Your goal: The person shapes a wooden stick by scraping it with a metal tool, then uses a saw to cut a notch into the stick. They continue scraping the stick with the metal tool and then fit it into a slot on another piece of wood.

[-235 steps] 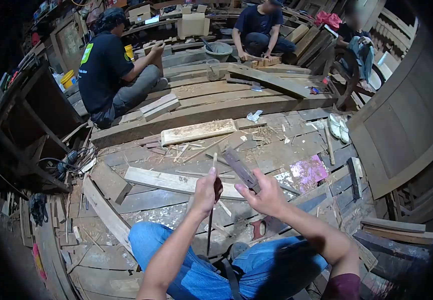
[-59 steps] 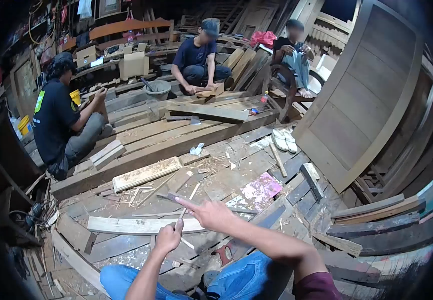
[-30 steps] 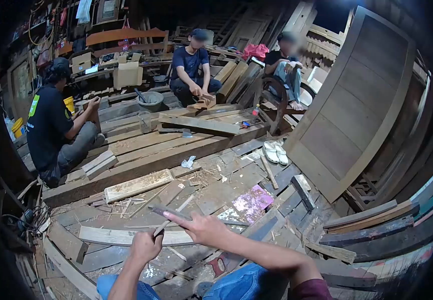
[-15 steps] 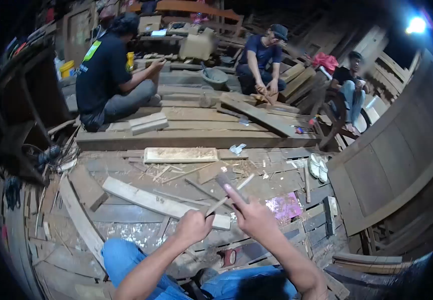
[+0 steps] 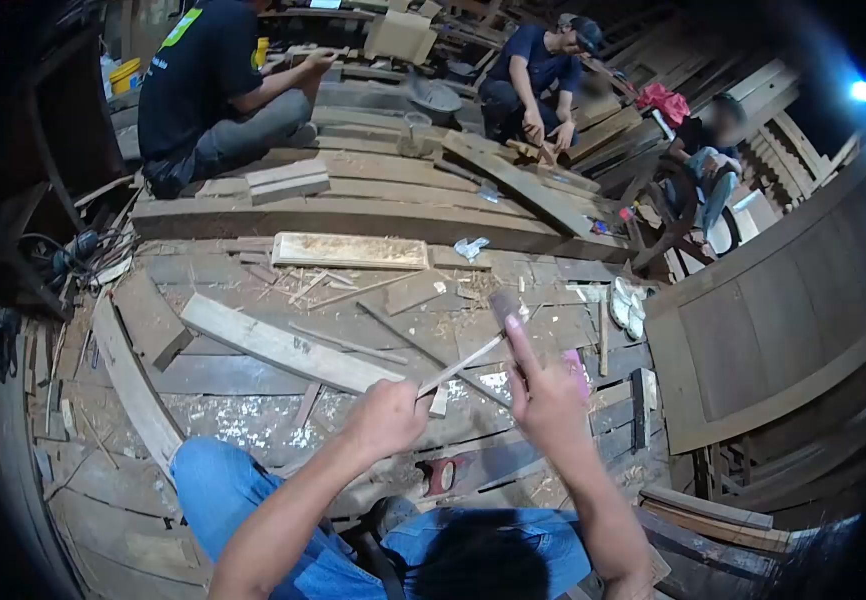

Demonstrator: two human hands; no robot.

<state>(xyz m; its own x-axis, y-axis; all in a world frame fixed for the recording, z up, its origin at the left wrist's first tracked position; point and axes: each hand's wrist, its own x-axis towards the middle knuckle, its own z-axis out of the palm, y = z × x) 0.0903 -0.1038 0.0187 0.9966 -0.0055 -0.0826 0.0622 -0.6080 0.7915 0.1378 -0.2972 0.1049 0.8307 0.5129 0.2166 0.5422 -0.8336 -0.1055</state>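
My left hand (image 5: 386, 420) is closed round one end of a thin pale wooden stick (image 5: 463, 363), which slants up to the right. My right hand (image 5: 555, 405) holds a short flat brown piece (image 5: 503, 304), its index finger stretched along it. This piece could be a blade or a strip of sandpaper; its lower part is hidden by the fingers. The stick's far end meets the right hand's fingers just below the brown piece. Under the hands, a handsaw with a red handle (image 5: 441, 477) lies on the plank floor, close to my knees in blue jeans.
A long pale board (image 5: 283, 345) lies left of my hands, near a carved wooden panel (image 5: 351, 251). A thick beam (image 5: 373, 220) crosses ahead. Three people sit beyond it. A large panelled door (image 5: 773, 310) leans at right, near white shoes (image 5: 627, 308). Wood shavings litter the floor.
The view has tilted down and shifted. My right hand has moved to the right, away from my left, drawing the brown piece toward the stick's far end. Both hands keep their grip.
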